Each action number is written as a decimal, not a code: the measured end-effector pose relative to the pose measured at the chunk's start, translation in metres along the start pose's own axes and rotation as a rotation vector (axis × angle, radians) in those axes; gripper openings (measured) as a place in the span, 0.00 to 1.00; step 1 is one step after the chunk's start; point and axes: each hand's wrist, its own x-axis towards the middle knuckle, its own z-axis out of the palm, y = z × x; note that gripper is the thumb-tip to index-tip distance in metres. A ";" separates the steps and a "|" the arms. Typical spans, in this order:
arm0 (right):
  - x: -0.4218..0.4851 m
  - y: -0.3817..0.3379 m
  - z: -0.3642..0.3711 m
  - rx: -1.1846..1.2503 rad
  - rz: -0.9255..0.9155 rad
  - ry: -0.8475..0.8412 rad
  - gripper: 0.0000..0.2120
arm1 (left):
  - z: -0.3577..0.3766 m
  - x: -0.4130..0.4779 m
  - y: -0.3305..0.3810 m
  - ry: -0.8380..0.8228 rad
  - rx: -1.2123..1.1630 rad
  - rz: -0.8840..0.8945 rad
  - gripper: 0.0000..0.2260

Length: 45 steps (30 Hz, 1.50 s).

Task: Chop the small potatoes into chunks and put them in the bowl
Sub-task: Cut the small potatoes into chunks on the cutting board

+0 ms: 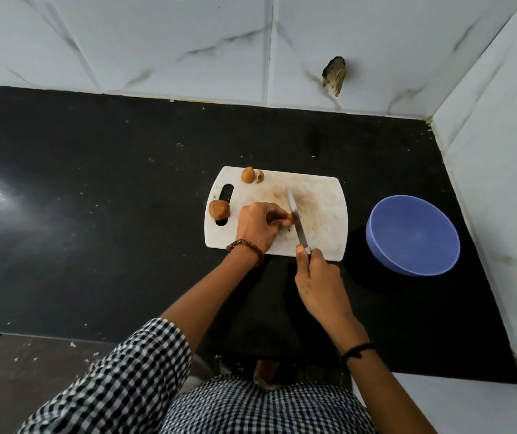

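A white cutting board (319,195) lies on the black counter. My left hand (258,225) pins a small brown potato (286,218) to the board, its fingers curled over it so most of it is hidden. My right hand (319,283) grips the handle of a knife (296,219), whose blade rests against the right end of that potato. A whole potato (219,209) sits over the board's handle slot at the left. A cut potato in two pieces (250,175) lies at the board's far edge. The blue bowl (413,234) stands to the right of the board and looks empty.
The black counter (94,183) stretches wide to the left of the board. White marble-look tiles form the back wall and a side wall (501,151) close behind the bowl. A broken hole (333,75) shows in the back tile.
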 end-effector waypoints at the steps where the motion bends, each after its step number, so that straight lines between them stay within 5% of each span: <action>1: 0.001 -0.001 0.001 -0.019 -0.011 0.005 0.21 | 0.001 0.000 0.000 0.006 0.008 0.005 0.06; 12: 0.012 -0.007 0.004 -0.130 -0.038 0.015 0.20 | 0.003 0.004 0.003 -0.011 0.036 -0.071 0.06; 24: 0.013 0.011 -0.012 0.014 0.040 0.013 0.21 | 0.002 0.004 0.000 -0.031 -0.021 -0.045 0.03; 45: 0.014 0.002 -0.001 -0.092 -0.040 -0.078 0.21 | 0.000 -0.006 -0.002 -0.012 0.316 0.022 0.08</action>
